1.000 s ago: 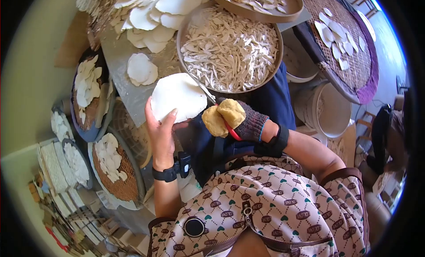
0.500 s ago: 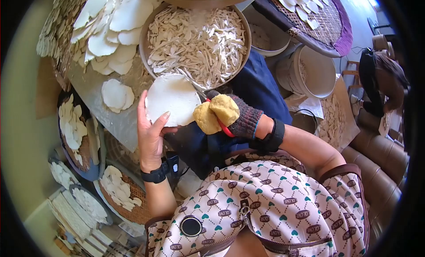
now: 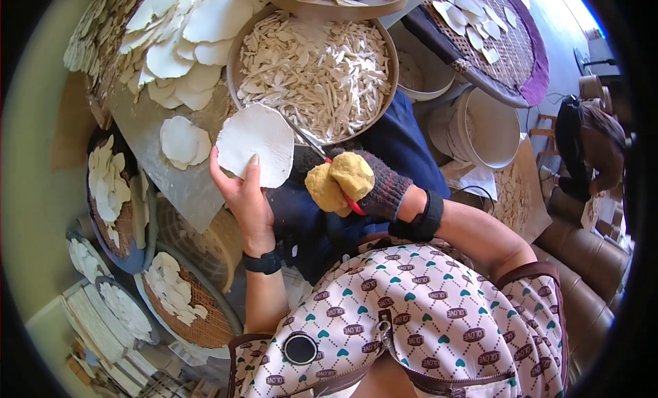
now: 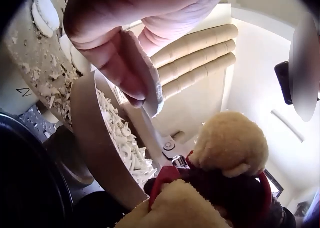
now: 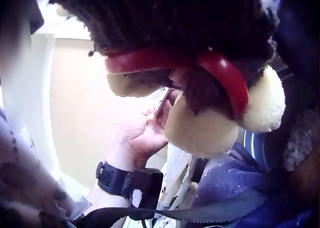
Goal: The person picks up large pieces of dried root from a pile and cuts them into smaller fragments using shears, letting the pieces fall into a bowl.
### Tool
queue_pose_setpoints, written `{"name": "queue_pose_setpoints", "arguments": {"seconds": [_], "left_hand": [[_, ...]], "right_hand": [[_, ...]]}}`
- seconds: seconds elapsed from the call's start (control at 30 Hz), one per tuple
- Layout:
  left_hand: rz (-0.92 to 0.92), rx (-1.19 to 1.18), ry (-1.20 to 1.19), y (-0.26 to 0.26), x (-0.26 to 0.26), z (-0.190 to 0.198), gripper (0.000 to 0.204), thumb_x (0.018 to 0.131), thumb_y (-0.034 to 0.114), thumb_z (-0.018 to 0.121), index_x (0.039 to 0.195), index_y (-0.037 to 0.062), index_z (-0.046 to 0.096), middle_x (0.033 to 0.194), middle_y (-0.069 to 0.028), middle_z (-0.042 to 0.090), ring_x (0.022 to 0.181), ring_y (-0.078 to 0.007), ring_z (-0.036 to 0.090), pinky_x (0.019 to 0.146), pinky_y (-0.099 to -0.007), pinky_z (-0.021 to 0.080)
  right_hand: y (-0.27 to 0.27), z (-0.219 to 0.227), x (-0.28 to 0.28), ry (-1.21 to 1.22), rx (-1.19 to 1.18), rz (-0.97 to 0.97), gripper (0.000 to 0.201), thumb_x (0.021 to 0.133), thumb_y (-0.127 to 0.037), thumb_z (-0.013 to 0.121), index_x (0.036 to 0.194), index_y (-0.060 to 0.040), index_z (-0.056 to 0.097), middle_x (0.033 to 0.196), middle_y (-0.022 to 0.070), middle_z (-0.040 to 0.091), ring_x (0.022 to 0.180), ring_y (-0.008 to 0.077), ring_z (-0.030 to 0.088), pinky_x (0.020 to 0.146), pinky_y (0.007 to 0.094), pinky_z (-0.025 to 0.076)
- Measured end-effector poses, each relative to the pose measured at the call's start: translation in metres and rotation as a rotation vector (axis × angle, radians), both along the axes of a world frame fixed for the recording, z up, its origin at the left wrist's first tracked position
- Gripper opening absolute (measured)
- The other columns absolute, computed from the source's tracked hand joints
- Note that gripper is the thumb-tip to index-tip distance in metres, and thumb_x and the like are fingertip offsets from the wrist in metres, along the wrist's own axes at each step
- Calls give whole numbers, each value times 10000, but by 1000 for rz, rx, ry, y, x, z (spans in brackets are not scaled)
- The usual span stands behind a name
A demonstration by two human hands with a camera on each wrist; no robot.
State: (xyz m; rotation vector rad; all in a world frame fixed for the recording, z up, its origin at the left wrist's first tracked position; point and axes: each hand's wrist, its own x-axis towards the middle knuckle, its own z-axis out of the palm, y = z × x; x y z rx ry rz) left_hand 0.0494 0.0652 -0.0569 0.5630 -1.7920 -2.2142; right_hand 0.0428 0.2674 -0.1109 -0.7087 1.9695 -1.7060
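Since a second ago the left hand [image 3: 248,196] has lifted the white disc [image 3: 257,144] up and leftward, away from the lap and closer to the rim of the big pan [image 3: 236,45]; the disc now stands between thumb and fingers, pinched by its lower edge, thin edge-on in the left wrist view [image 4: 150,88]. The right hand [image 3: 356,182], in a dark knit glove with yellow padded tips, has stayed wrapped round the red handles of the scissors [image 3: 343,192], whose blades reach toward the disc's right edge; whether they touch it I cannot tell. The pan, just beyond the disc, is full of pale cut strips [image 3: 319,62]. To its left a grey board [image 3: 175,175] carries a heap of discs and a small stack [image 3: 181,141]. Woven trays [image 3: 188,322] of more discs lie lower left, another tray [image 3: 510,48] and white buckets [image 3: 490,127] upper right. A second person sits at far right on a brown couch [image 3: 589,251].
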Motion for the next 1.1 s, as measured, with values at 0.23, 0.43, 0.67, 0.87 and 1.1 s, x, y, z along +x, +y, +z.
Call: {"name": "queue_pose_setpoints", "arguments": {"seconds": [0.23,0.43,0.67,0.87,1.1], "left_hand": [[-152,-41,-14,9,10,11,644,833,-53,557,1388,39,246,1324,-148,418,1179,-219,458,1004,-339,369],[-200,-67,-15,7,17,18,666,823,-46,563,1398,44,238,1332,-148,415,1207,-224,443,1025,-343,348],[-410,-54,-19,17,32,50,710,813,-41,572,1417,51,210,1308,-166,449,1172,-218,485,1000,-336,382],[-33,-111,70,22,55,25,624,851,-24,545,1405,31,265,1248,-139,505,1078,-186,535,949,-315,425],[-81,-143,132,28,61,24,571,866,-12,532,1392,12,312,1299,-134,462,1134,-197,494,956,-307,417]], "right_hand": [[16,6,-2,74,-47,-14,257,748,-236,660,938,-82,584,868,128,620,815,319,610,709,371,508],[23,-17,5,-228,-180,59,166,833,-143,652,964,-46,619,954,55,652,885,165,627,799,286,503],[19,-10,14,10,-243,-70,150,908,-141,575,965,-13,629,948,62,660,888,160,632,813,279,501],[27,8,22,-39,-221,36,208,775,-180,632,943,-76,567,907,124,615,838,332,594,718,376,495],[28,4,25,13,-214,77,170,816,-191,602,936,-75,569,904,141,612,851,330,591,717,377,492]]}}
